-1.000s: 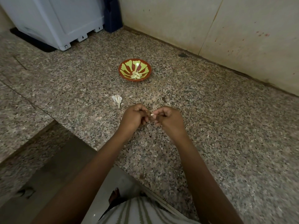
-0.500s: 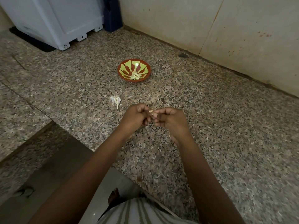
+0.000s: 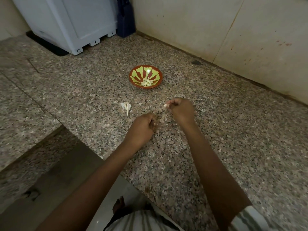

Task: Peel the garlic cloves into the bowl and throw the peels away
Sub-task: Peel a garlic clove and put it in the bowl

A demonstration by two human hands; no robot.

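Observation:
A red bowl (image 3: 135, 82) with a green pattern sits on the granite counter (image 3: 233, 130) and holds several peeled garlic cloves (image 3: 146, 82). My right hand (image 3: 180, 110) is in front of the bowl and pinches a pale garlic clove (image 3: 165, 105) at its fingertips. My left hand (image 3: 143, 127) is lower and to the left with its fingers curled; what it holds is hidden. The rest of a garlic bulb (image 3: 126, 106) with loose skin lies on the counter to the left of both hands.
A grey-white appliance (image 3: 75, 22) stands at the back left, with a dark blue object (image 3: 125, 17) beside it. A tiled wall (image 3: 233, 30) runs along the back right. The counter edge drops to the floor at the lower left, where a bare foot shows.
My hands have come apart. The right hand has moved up toward the bowl with the clove, and the left hand has stayed low. The view has shifted, so the bowl sits further right.

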